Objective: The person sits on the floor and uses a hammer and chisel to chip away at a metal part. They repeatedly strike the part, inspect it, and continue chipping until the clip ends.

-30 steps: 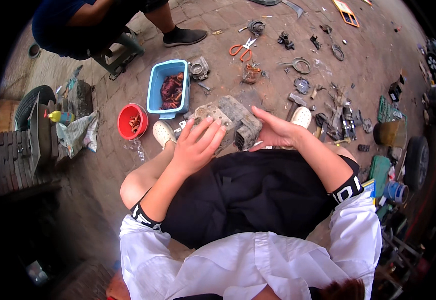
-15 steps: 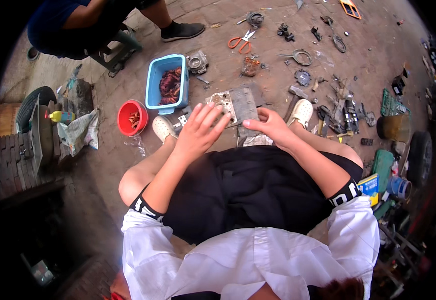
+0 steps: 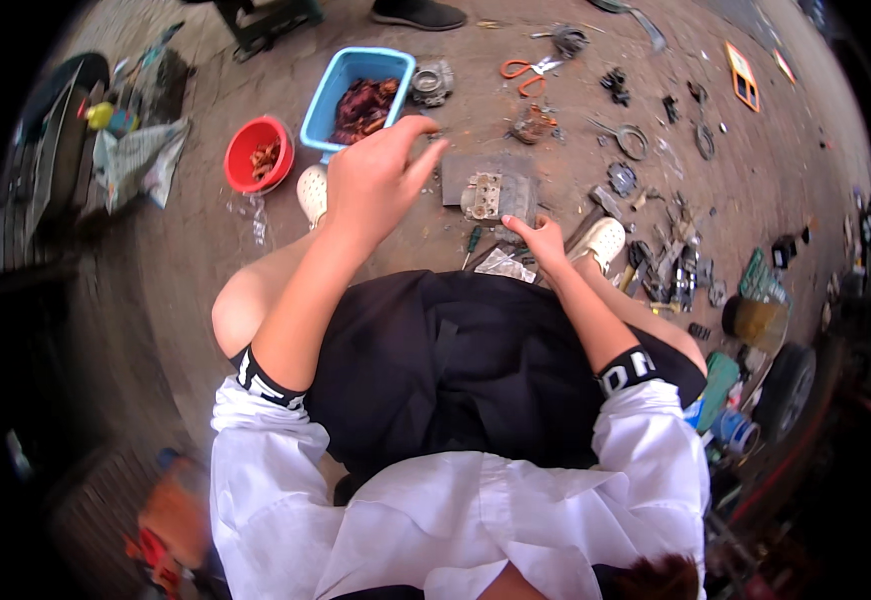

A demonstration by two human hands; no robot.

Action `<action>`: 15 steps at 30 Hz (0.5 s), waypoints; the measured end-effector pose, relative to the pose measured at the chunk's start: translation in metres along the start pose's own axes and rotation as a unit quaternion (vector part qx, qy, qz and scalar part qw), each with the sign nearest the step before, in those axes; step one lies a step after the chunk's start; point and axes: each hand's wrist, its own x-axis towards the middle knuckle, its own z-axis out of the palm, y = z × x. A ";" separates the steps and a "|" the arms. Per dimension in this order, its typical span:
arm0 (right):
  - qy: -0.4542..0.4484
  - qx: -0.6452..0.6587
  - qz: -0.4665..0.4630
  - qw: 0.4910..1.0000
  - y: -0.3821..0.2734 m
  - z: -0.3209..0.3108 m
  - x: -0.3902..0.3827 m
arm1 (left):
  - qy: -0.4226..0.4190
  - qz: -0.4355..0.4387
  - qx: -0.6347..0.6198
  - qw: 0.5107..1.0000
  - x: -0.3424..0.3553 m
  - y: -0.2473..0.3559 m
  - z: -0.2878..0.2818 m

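Soft daylight here spreads over the brown brick paving [image 3: 191, 250] and bare left hand [image 3: 371, 180], brightest on the white collared shirt [image 3: 426, 510]; a rounded orange object [image 3: 178, 510] blurs near the bent, blackened rim.

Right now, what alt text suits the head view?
A person's right hand is beside a grey metal block on a dark flat plate; the left hand partly hides a blue rectangular plastic tub. Grey metal parts lie around.

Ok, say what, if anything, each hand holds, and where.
Nothing shows in the left hand. The right hand is at the near edge of the metal block; a grip cannot be told.
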 end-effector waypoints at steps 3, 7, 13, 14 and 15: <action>-0.014 0.097 0.025 0.995 0.024 0.034 0.014 | 0.067 0.043 0.048 0.996 0.002 -0.001 -0.007; -0.046 0.081 0.065 0.994 0.051 0.075 0.017 | 0.100 0.059 0.051 0.992 0.004 -0.015 -0.015; -0.086 0.050 0.129 0.987 0.043 0.124 0.000 | 0.030 0.019 0.093 0.995 -0.007 -0.036 -0.022; -0.092 0.080 0.148 0.982 0.040 0.128 -0.004 | 0.018 0.005 0.089 0.996 -0.011 -0.038 -0.023; -0.074 0.077 0.126 0.986 0.049 0.134 0.000 | 0.016 -0.001 0.088 0.996 -0.010 -0.037 -0.025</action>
